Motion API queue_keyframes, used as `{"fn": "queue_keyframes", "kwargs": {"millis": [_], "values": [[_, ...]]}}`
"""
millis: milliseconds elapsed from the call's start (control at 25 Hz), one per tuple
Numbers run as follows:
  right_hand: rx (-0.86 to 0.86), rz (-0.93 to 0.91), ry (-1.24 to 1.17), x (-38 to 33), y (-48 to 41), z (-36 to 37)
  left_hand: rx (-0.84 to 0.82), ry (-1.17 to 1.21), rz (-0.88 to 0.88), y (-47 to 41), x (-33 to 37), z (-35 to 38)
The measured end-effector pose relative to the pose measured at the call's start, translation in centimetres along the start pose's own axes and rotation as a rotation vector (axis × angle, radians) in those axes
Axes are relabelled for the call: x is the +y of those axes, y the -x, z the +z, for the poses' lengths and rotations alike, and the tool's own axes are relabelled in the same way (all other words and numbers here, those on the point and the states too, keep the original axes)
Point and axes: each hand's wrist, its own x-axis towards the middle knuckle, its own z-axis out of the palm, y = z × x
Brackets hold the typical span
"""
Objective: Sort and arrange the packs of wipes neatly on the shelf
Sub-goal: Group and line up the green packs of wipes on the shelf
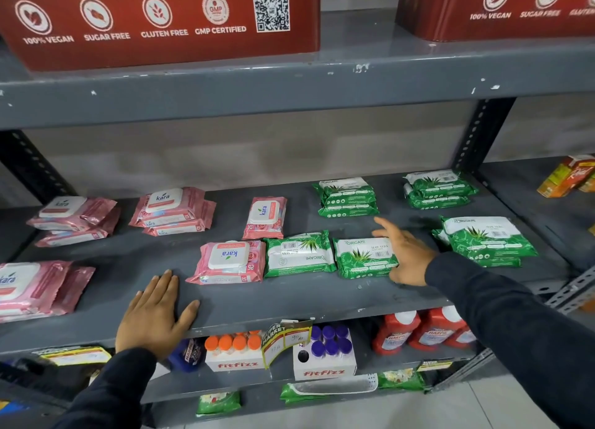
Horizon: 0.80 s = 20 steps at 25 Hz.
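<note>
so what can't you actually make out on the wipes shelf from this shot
- Front-left pink Kara stack: cut off by the head view's left edge, so its count is unclear.
- Green Origami pack: its right end is covered by the right hand, so the grip can't be judged.
- Front-right green stack: the lower packs are hidden under the top one.
- Price tag: the writing is too small and blurred to read.

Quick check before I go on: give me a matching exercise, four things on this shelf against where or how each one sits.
Things:
1. left hand
2. right hand
3. single pink Kara wipes pack with white lid
4. red cardboard display box with QR code

States:
A. on the upper shelf
B. flat on bare grey shelf
C. touching a green Origami wipes pack
D. lying lengthwise, mid-shelf

Pairs: 1-B, 2-C, 3-D, 4-A
</note>
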Motion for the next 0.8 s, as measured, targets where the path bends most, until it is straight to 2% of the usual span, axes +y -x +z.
{"fn": "queue_keyframes", "kwargs": {"millis": [120, 280, 400, 560, 800], "values": [[0.127, -0.022, 0.014, -1.1, 0.7, 0.4, 0.008, -0.001, 0.003, 0.0, -0.1, 0.2], [0.202, -0.225, 0.018, -3.6, 0.6, 2.2, 0.012, 0.002, 0.013, 0.0, -0.1, 0.2], [0.191, -0.27, 0.017, -5.8, -0.9, 2.8, 0.004, 0.0, 0.013, 0.0, -0.2, 0.2], [0.139, -0.251, 0.183, -8.3, -3.8, 2.7, -0.001, -0.006, 0.01, 0.1, -0.2, 0.2], [-0.055, -0.193, 0.327, -10.3, -6.1, 2.2, -0.007, -0.005, 0.006, 0.1, -0.2, 0.2]]}}
